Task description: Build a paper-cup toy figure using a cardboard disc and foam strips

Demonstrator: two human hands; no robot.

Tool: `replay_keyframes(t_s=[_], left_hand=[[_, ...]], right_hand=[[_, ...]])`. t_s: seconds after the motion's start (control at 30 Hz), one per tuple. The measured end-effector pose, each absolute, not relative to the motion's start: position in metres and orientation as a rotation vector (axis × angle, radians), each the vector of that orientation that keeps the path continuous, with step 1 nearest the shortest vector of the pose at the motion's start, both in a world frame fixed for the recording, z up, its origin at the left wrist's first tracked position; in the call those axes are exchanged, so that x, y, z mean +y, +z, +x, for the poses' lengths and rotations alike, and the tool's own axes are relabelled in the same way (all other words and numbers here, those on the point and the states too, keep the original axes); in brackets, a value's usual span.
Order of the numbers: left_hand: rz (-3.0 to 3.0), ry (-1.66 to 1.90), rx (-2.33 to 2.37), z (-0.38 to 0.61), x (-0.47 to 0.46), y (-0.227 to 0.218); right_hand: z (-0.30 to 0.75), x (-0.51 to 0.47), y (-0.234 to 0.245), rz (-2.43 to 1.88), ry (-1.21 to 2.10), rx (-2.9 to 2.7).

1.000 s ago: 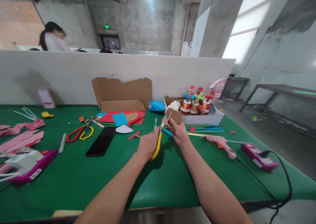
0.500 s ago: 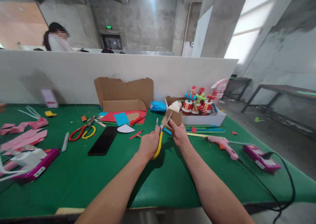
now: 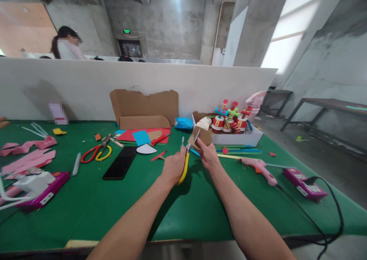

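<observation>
Left hand (image 3: 172, 169): closes fully round the yellow handles of scissors (image 3: 185, 161), above the green table (image 3: 200, 214), near its middle. Blades spread, tips up and away from the body, with the far blade against the left edge of a brown cardboard piece (image 3: 204, 136). Cannot tell how deep that blade sits in the piece.

Right hand (image 3: 210, 156): pinches the cardboard piece from below, between thumb and fingers. Holds it upright, clear of the table, just right of the scissors and in front of a white box (image 3: 246, 140).

Surroundings on the table, left to right:
- At the near left, pink paper strips (image 3: 27, 161) and a purple power strip (image 3: 43, 194).
- Lying flat, red and yellow scissors (image 3: 95, 153), with a black phone (image 3: 120, 163) just beside them.
- Behind the phone, a white paper cut-out (image 3: 145, 150), a blue square (image 3: 140, 137) and a red sheet (image 3: 160, 132).
- Leaning on a white partition (image 3: 86, 88), a large cardboard sheet (image 3: 146, 104).
- Between that sheet and the white box, a blue bag (image 3: 182, 123).
- Inside the white box, red, green and blue craft figures (image 3: 229, 120).
- Right of the right hand and well apart from it, a pink glue gun (image 3: 258, 166).
- Beyond the glue gun, a second power strip (image 3: 304, 184) with a black cable (image 3: 335, 218).

Behind the partition, far left: another person (image 3: 67, 44).
</observation>
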State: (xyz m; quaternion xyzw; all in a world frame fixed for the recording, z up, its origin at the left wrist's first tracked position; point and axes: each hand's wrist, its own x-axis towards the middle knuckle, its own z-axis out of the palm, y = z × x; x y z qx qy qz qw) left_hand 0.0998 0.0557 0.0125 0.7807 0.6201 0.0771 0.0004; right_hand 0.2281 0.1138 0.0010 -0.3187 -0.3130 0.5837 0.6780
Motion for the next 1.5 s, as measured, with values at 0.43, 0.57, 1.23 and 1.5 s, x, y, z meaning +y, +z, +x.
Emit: replay_keyframes(t_s=[0.43, 0.57, 1.23, 1.5], left_hand=[[2.465, 0.278, 1.971, 0.101, 0.057, 0.009], [2.443, 0.254, 1.988, 0.102, 0.056, 0.01], [2.539, 0.305, 2.03, 0.1, 0.055, 0.011], [2.521, 0.308, 2.001, 0.099, 0.056, 0.007]], right_hand=[[0.229, 0.114, 0.001, -0.677, 1.334, -0.713], [0.23, 0.114, 0.002, -0.674, 1.335, -0.728], [0.247, 0.115, 0.008, -0.731, 1.353, -0.863], [0.251, 0.115, 0.009, -0.816, 1.328, -0.9]])
